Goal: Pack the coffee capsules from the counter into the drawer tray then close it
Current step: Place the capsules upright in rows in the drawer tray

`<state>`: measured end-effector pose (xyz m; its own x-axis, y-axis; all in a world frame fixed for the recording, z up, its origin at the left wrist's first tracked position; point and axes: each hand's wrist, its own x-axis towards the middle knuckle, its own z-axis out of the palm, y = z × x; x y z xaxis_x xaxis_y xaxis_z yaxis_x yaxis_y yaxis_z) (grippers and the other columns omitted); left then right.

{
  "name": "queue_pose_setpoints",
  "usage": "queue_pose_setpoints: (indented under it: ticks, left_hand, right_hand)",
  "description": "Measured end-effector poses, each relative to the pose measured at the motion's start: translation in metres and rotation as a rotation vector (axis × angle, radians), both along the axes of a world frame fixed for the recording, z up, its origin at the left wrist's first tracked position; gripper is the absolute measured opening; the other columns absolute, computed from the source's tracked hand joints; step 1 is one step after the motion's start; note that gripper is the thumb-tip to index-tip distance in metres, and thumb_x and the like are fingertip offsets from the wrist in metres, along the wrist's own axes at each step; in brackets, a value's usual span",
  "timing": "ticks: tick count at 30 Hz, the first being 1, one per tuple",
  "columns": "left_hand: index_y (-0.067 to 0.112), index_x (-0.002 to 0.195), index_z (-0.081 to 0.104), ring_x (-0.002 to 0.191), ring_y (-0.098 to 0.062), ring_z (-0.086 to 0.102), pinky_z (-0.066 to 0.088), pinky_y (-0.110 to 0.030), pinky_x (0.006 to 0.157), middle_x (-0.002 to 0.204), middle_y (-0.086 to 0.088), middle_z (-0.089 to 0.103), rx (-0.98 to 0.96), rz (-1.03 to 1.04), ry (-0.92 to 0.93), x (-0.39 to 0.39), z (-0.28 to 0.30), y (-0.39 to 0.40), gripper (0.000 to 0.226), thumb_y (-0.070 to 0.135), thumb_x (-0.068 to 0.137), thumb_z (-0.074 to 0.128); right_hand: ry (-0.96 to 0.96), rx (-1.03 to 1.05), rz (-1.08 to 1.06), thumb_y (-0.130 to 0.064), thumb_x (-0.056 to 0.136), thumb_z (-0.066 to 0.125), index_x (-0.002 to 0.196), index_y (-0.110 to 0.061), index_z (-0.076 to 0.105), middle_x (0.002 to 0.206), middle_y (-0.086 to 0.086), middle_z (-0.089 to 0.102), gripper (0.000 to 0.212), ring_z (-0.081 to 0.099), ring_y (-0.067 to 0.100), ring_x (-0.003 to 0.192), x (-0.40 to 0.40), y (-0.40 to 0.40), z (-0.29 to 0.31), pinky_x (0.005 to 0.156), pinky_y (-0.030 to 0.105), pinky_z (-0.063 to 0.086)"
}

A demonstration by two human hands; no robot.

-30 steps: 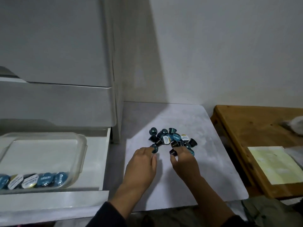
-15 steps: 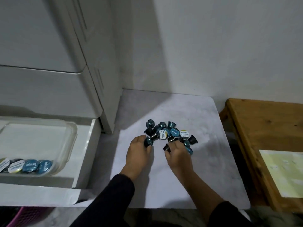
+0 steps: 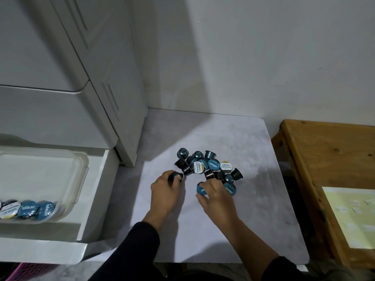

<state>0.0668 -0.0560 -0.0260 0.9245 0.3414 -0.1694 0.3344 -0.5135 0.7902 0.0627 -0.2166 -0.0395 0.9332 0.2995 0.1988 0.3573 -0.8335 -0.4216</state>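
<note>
A heap of several dark and blue coffee capsules (image 3: 207, 166) lies on the pale grey counter (image 3: 253, 220). My left hand (image 3: 165, 190) pinches a dark capsule (image 3: 176, 177) at the heap's left edge. My right hand (image 3: 218, 194) grips a blue-lidded capsule (image 3: 200, 189) at the heap's front. To the left, the white drawer (image 3: 95, 199) stands open with a clear plastic tray (image 3: 60, 173) inside; several capsules (image 3: 30, 208) line the tray's near edge.
A white cabinet (image 3: 81, 78) rises behind the drawer. A wooden table (image 3: 328, 159) with a pale yellow sheet (image 3: 353, 216) sits right of the counter. A pink basket (image 3: 26, 270) shows at the bottom left.
Both hands have closed on capsules at the near side of the heap and drawn them slightly toward me; the view has shifted right and down.
</note>
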Motion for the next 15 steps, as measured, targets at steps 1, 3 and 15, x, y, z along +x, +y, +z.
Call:
queue_pose_setpoints:
  ticks: [1, 3, 15]
  left_hand:
    - [0.017, 0.102, 0.064, 0.082, -0.009, 0.055, 0.026, -0.007, 0.069, 0.095, 0.002, 0.07, -0.003, 0.012, -0.002, -0.001, 0.0, 0.002, 0.019, 0.026, 0.091, 0.051]
    - [0.017, 0.101, 0.065, 0.084, -0.011, 0.058, 0.027, -0.007, 0.069, 0.094, 0.001, 0.071, 0.004, 0.031, 0.002, -0.003, 0.0, 0.006, 0.019, 0.025, 0.092, 0.05]
    - [0.021, 0.104, 0.067, 0.091, -0.015, 0.057, 0.034, -0.015, 0.081, 0.106, -0.004, 0.064, 0.083, 0.027, -0.025, -0.001, 0.005, 0.015, 0.025, 0.027, 0.08, 0.065]
  right_hand:
    - [0.005, 0.019, 0.0, -0.018, 0.071, 0.075, 0.087, -0.01, 0.063, 0.086, 0.006, 0.061, 0.021, 0.061, 0.022, 0.078, 0.0, 0.0, 0.0, 0.058, 0.027, 0.053]
    - [0.018, 0.06, -0.013, -0.021, 0.073, 0.075, 0.086, -0.009, 0.063, 0.088, 0.007, 0.061, 0.021, 0.06, 0.022, 0.08, 0.0, 0.001, 0.0, 0.059, 0.028, 0.054]
    - [0.276, 0.193, -0.149, -0.012, 0.085, 0.06, 0.098, -0.008, 0.065, 0.107, 0.008, 0.055, 0.015, 0.056, 0.019, 0.09, 0.005, 0.01, 0.008, 0.076, 0.029, 0.05]
